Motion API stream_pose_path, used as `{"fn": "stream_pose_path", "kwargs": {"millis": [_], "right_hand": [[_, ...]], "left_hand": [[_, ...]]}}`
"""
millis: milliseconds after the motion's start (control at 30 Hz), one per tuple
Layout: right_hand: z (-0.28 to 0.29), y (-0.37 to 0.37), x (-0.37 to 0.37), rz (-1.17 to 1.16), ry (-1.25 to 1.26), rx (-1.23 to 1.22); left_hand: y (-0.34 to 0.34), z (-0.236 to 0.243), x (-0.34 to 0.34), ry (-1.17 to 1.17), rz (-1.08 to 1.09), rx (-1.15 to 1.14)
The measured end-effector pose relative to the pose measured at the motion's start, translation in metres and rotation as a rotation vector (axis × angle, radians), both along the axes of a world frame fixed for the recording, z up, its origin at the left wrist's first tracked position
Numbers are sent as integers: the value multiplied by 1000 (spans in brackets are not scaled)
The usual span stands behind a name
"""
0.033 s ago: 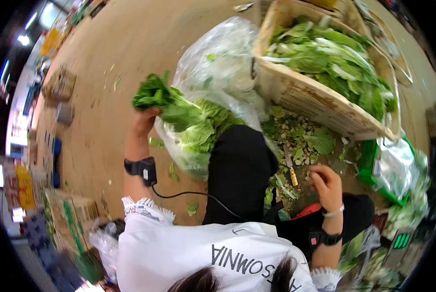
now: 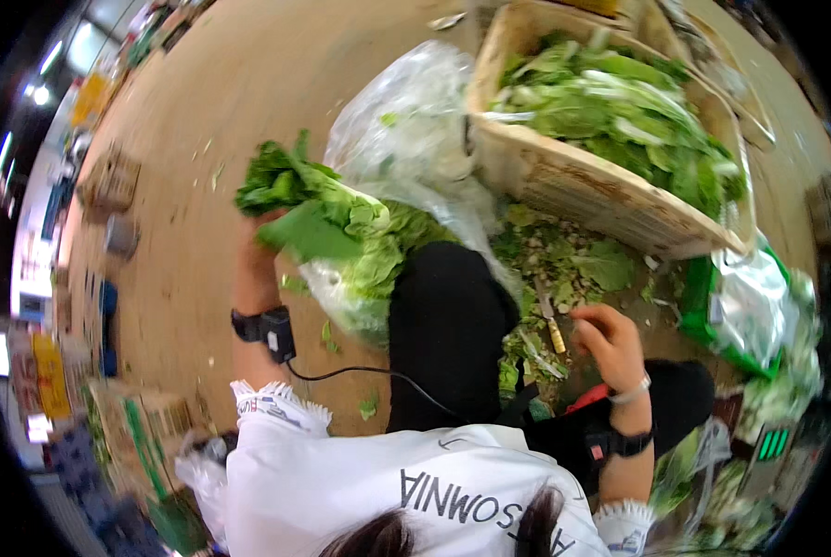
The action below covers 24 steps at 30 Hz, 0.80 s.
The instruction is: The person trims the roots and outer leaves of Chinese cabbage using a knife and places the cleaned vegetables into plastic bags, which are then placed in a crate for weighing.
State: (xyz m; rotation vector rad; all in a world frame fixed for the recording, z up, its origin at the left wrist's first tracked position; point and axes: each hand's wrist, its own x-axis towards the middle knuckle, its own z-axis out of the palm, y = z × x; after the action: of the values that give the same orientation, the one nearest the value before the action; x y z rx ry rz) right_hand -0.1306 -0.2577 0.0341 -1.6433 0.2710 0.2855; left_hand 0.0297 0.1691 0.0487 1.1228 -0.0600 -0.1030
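Note:
My left hand is closed around a head of leafy greens, probably Chinese cabbage, with dark leaf tips to the left and a paler part to the right. The greens hang over a clear plastic bag in which more pale green heads lie, left of my black-clad knee. My right hand hovers above the other leg with its fingers loosely bent and apart; nothing shows in it. Close to its fingertips a knife with a light handle lies on the ground, apart from the hand.
A large cream crate full of loose green leaves stands ahead on the right. Leaf trimmings litter the ground before it. Farther right sit a green crate and a silvery bag. A cable runs from my left wrist band.
My left hand has shifted slightly left, and the greens have turned so that their paler side shows. The fingers of my right hand have loosened and moved a little left.

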Motion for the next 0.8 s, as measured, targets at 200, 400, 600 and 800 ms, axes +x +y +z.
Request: {"fn": "stream_pose_path", "kwargs": {"millis": [200, 400, 600, 800], "right_hand": [[-2, 44, 41, 49, 159, 997], [16, 20, 25, -92, -237, 1327], [-42, -45, 8, -570, -570, 401], [-41, -10, 6, -664, -601, -11]], "left_hand": [[-138, 98, -8, -627, -148, 122], [-222, 90, -60, -1170, -537, 713], [-216, 88, -44, -828, -722, 1198], [-293, 16, -75, -1120, -492, 1281]]}}
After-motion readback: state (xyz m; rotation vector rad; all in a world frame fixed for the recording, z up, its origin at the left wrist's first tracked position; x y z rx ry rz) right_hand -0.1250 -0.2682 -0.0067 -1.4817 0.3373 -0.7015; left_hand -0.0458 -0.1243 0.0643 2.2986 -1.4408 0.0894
